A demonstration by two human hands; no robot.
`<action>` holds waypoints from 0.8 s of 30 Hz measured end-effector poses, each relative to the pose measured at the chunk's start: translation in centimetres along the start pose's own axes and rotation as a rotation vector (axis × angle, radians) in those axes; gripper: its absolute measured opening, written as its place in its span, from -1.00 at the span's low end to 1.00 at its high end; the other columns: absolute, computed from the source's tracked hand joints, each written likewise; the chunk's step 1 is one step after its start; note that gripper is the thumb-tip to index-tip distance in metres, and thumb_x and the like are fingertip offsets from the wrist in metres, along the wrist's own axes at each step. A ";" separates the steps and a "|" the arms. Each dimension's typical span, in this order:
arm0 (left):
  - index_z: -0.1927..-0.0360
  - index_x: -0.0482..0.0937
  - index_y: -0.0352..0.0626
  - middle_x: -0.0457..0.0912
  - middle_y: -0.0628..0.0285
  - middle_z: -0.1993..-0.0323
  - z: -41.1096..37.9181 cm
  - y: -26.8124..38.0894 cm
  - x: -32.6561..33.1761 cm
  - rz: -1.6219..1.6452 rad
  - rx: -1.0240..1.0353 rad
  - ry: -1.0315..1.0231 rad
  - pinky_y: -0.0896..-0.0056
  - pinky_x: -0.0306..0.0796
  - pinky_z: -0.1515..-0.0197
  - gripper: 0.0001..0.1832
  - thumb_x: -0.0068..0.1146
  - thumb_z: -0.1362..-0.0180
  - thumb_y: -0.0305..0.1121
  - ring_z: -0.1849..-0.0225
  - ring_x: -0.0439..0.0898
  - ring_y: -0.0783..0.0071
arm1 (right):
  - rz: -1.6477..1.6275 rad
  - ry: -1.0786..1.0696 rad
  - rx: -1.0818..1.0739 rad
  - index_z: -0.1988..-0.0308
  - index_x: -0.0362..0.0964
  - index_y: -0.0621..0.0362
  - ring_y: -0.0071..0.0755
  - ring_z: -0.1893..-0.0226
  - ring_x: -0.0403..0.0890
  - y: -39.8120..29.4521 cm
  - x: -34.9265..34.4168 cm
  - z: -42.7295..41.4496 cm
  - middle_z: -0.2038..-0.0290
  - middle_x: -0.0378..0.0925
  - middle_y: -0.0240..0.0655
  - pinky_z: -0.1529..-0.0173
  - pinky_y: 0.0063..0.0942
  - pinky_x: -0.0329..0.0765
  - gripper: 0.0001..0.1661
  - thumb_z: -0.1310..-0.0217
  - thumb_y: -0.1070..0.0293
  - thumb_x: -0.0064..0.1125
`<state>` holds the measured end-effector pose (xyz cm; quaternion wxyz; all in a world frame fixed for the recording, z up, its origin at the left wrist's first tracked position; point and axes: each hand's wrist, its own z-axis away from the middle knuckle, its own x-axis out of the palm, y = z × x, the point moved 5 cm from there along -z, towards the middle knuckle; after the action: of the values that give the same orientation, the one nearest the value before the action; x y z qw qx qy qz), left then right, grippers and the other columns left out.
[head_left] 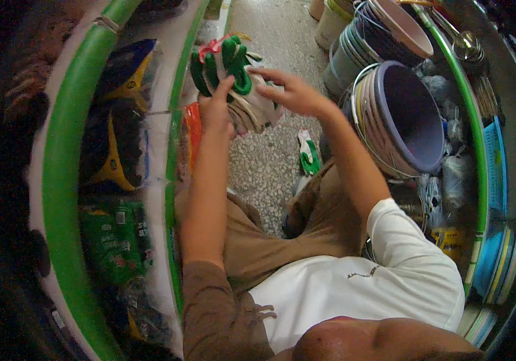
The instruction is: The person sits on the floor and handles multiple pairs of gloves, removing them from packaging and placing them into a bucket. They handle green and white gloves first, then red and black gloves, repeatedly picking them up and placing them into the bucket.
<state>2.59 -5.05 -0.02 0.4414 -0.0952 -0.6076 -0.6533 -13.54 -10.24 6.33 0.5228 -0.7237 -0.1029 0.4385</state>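
Observation:
My left hand grips a bundle of white fabric work gloves with green coated fingers, its thumb lying across the top. The green fingertips point away from me, near a piece of red plastic. At the bundle's right side is my right hand, slightly blurred, fingers apart and their tips at the white cloth. Another green-and-white glove lies on the speckled floor below, beside my shoe.
Low shelves with green edges flank me on the left, holding packaged goods. To the right, a bucket lies tilted near stacked buckets. Blue plastic baskets and wrapped items sit along the right shelf. The terrazzo floor runs between.

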 end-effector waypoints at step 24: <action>-0.05 0.51 -0.08 0.61 0.26 0.02 -1.0 1.8 -2.9 -0.124 -0.014 0.087 0.14 0.37 -0.17 -0.55 0.24 -0.09 -0.18 -0.02 0.55 0.26 | 0.566 -0.032 1.181 -0.12 0.26 0.25 -0.03 -0.01 0.55 42.1 10.5 18.0 -0.05 0.47 -0.07 -0.01 -0.12 0.51 -0.13 -0.05 -0.20 0.27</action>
<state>5.99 -4.41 -0.87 0.4254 -0.0318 -0.5881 -0.6872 -33.67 -10.03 -36.08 0.6950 -0.3074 0.3419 0.5527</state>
